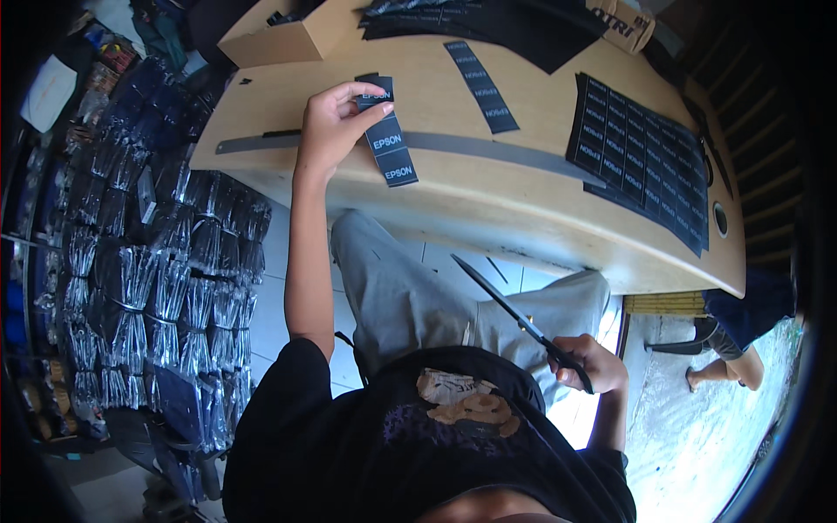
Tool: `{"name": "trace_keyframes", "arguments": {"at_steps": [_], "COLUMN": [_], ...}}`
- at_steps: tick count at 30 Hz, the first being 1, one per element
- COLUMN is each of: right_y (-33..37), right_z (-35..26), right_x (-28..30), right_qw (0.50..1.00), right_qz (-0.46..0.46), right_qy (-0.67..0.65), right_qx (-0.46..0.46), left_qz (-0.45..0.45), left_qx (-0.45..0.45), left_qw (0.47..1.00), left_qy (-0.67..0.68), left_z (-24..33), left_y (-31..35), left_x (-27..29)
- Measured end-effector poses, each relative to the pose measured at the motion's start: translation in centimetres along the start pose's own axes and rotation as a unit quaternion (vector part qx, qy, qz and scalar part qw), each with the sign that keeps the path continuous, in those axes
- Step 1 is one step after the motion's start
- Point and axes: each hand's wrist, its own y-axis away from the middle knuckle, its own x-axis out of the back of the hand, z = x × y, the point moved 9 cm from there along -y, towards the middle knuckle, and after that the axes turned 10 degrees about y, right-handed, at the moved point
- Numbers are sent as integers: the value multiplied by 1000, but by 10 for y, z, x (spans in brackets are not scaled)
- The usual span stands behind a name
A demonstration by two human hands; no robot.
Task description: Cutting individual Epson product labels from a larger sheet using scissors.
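Note:
Near the table's front edge, my left hand (336, 126) has its thumb and fingers closed on the upper part of a black label strip (388, 144) with pale printing. The strip's lower end reaches over a long metal ruler (488, 150) lying along the table. My right hand (593, 362), low over my lap at the right, grips the handles of black scissors (510, 307). The blades look shut and point up and left. A second label strip (481, 85) lies flat to the right of my left hand.
Stacked black label sheets (641, 152) lie on the table's right side. An open cardboard box (283, 39) and dark sheets (488, 30) stand at the back. Many plastic-wrapped bundles (166, 296) pile up at the left. Another person's leg (732, 370) shows at the far right.

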Motion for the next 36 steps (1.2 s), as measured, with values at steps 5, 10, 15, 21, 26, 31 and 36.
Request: {"name": "trace_keyframes", "arguments": {"at_steps": [5,10,15,21,26,31,36], "right_y": [-2,1,-13,-57,-63,-60,-65], "right_z": [-1,2,-15,-60,-65,-69,-61], "right_x": [-6,-8,2,24,31,38,31], "right_qw": [1000,997,959,886,878,867,881], "right_qz": [15,50,233,384,439,453,432], "right_qy": [-14,-54,-145,-217,-150,-150,-156], "right_qx": [-9,13,63,146,121,141,114], "left_qz": [27,99,1,-78,-74,-63,-55], "left_qx": [27,43,34,63,58,67,39], "left_qw": [988,965,999,984,978,978,975], "left_qy": [-149,-240,33,150,184,188,210], "left_z": [-21,1,37,33,31,21,29], "left_y": [-44,-20,39,110,124,124,130], "left_x": [32,41,-40,-123,-133,-131,-132]}}
